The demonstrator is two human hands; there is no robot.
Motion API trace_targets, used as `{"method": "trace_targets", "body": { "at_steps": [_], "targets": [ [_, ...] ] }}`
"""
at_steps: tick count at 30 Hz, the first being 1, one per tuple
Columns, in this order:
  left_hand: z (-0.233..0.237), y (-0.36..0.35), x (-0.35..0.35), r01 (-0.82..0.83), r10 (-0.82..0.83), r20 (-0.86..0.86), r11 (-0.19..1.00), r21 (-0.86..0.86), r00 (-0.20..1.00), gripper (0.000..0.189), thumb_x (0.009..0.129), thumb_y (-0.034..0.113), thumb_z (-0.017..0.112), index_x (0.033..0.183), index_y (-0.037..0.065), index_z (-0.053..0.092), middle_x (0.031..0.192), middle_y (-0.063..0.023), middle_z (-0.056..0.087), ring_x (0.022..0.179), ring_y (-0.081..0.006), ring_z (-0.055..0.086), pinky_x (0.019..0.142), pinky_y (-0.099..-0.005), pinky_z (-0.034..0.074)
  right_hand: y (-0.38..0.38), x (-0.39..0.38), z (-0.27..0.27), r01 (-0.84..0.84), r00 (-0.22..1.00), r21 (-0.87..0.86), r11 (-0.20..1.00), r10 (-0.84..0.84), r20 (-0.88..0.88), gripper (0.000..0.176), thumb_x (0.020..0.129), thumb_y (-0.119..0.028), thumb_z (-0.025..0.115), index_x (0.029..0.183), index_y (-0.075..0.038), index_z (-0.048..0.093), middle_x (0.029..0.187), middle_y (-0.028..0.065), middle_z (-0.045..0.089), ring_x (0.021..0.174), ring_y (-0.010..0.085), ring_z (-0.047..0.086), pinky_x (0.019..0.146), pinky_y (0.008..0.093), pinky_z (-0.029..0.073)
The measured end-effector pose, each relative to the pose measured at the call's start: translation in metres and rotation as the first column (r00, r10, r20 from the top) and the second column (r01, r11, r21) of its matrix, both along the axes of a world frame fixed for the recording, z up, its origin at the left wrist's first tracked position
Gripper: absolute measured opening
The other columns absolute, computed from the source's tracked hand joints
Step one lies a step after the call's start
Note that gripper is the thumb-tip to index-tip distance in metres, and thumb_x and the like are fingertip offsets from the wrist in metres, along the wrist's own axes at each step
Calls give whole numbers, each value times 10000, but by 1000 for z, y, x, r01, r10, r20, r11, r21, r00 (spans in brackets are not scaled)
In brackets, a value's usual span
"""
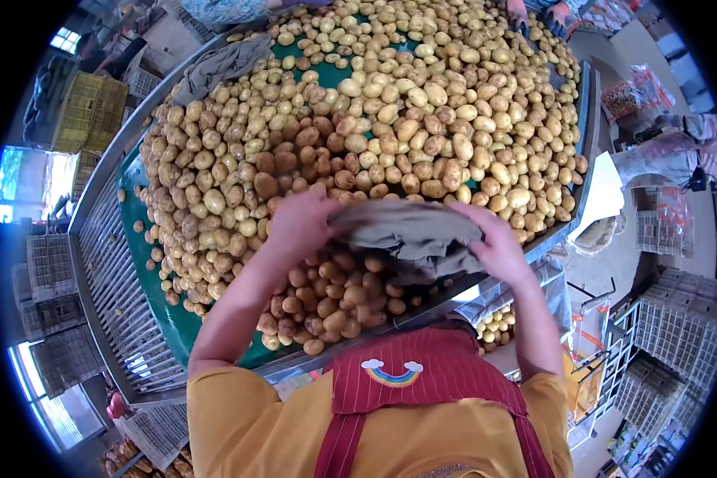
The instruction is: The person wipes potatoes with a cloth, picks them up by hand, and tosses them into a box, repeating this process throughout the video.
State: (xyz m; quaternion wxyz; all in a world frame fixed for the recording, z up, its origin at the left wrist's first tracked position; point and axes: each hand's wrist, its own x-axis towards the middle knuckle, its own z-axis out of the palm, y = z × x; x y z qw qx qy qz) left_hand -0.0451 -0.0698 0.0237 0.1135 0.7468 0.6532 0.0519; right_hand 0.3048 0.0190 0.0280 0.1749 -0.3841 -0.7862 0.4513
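Note:
A bunched grey cloth [413,235] is stretched between my two hands, just above the heap of potatoes [422,103]. My left hand [304,219] is closed on its left end, though the fingertips are partly hidden. On the other side my right hand [492,237] grips the right end, thumb side toward the cloth. Browner, damp-looking potatoes [331,299] lie below the cloth and in front of my left forearm. The cloth covers some potatoes behind it and looks slightly blurred.
The potatoes spread over a green-surfaced sorting table [167,319] with a slatted metal rack [111,279] at left. Another grey cloth [223,68] lies at the far left. Another person's gloved hands [538,17] reach in at the far right. Stacked crates [673,334] stand at right.

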Motion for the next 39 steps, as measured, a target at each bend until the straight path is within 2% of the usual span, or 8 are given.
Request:
{"method": "trace_targets", "body": {
  "at_steps": [7, 9, 14, 18, 22, 29, 31, 39],
  "targets": [
    [85, 69, -30, -66, -234, 344, 736, 674, 909, 270, 819, -10, 714, 1077, 69, 688, 1188, -123, 659, 1045, -297, 679, 891, -358, 568, 68, -21, 97, -57, 984, 491, 870, -34, 174, 655, 754, -5, 725, 1371, -117, 539, 1212, 168, 638, 1119, 353, 635, 939, 426, 528],
    [136, 64, -22, -331, 49, 822, 927, 174, 567, 407, 789, -111, 656, 1140, 88, 706, 1136, -136, 693, 1001, -294, 703, 870, -342, 582, 75, -21, 143, -107, 964, 391, 914, -1, 267, 604, 754, -43, 758, 1327, -103, 577, 1104, 152, 665, 1056, 350, 659, 921, 426, 534],
    [183, 28, -31, -74, -161, 349, 817, 572, 923, 472, 682, -98, 652, 1097, 110, 739, 1016, -93, 730, 948, -282, 714, 821, -364, 580, 78, 9, 207, -216, 942, 734, 644, -60, 330, 390, 674, -32, 759, 1058, -72, 697, 974, 105, 626, 980, 331, 629, 816, 457, 507],
    [140, 6, -18, 331, -375, 123, 902, 278, 919, 482, 654, 123, 736, 1130, 202, 745, 1220, -65, 683, 1188, -283, 619, 1005, -499, 462, 33, 0, 129, -338, 928, 721, 605, 87, 362, 618, 513, -22, 761, 1116, -84, 641, 1298, 135, 568, 1231, 395, 532, 984, 501, 451],
    [-19, 24, 4, 391, -392, -27, 920, -9, 920, 633, 686, 238, 754, 1309, 313, 672, 1501, -68, 485, 1471, -306, 359, 1177, -678, 213, -15, -51, -89, -511, 802, 425, 747, 236, 549, 1098, 642, -496, 862, 1567, -196, 352, 1637, 230, 229, 1452, 545, 281, 1177, 669, 216],
    [-84, 138, 10, 401, -402, -15, 909, 118, 916, 257, 754, 183, 665, 992, 142, 754, 1311, -104, 591, 1339, -331, 510, 1192, -723, 107, 64, -72, -82, -465, 715, 264, 845, 183, 674, 780, 736, -743, 664, 1247, -153, 650, 1169, 94, 705, 1035, 253, 675, 1019, 404, 369],
    [-102, 171, 5, 365, -381, 47, 909, 199, 923, 320, 739, 149, 667, 1052, 132, 736, 1277, -78, 614, 1319, -282, 538, 1201, -708, 108, 110, -90, -66, -472, 471, 77, 878, 178, 864, 717, 759, -710, 661, 1199, -144, 671, 1133, 91, 704, 1028, 259, 673, 1025, 412, 364],
    [-130, 187, -8, 230, -258, 46, 919, 320, 965, 477, 794, 129, 676, 1269, 169, 678, 1475, -147, 522, 1421, -402, 406, 1209, -651, 156, 127, -114, -88, -260, 714, 121, 958, 106, 692, 636, 900, -552, 558, 1398, -158, 581, 1403, 128, 535, 1350, 370, 455, 1153, 622, 246]
  ]
}}
